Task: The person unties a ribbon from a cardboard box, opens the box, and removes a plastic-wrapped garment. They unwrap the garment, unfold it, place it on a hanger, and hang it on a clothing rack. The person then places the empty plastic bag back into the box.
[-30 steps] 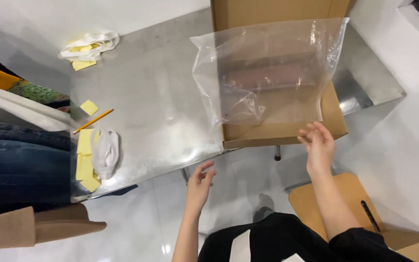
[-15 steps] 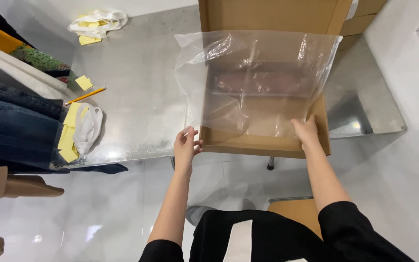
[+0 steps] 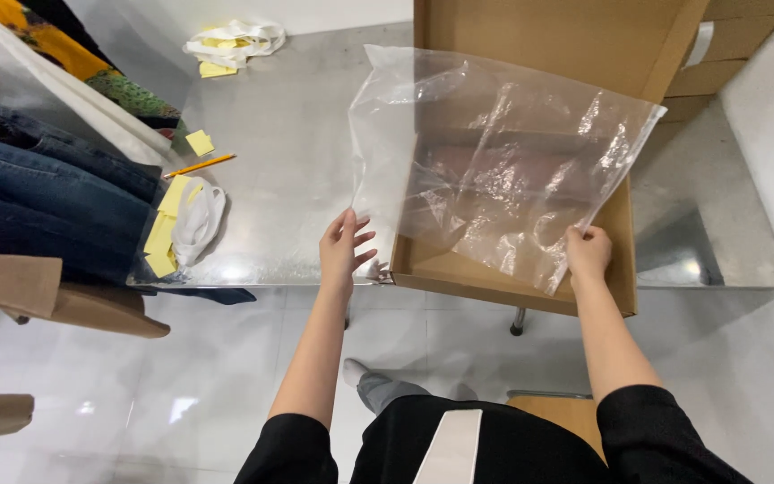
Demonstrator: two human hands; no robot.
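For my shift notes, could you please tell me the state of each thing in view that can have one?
Clear plastic bag: crumpled, empty, spread over the box.
Brown cardboard box: open, flaps up, on the metal table.
Right hand: pinching the bag's lower corner.
Left hand: open, fingers spread, by the bag's left edge.
Yellow pencil: lying flat on the table.
Blue jeans: piled at the table's left.

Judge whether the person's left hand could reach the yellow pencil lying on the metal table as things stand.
Probably yes. The left hand is open and holds nothing, and bare metal table lies between it and the yellow pencil, with nothing blocking the way.
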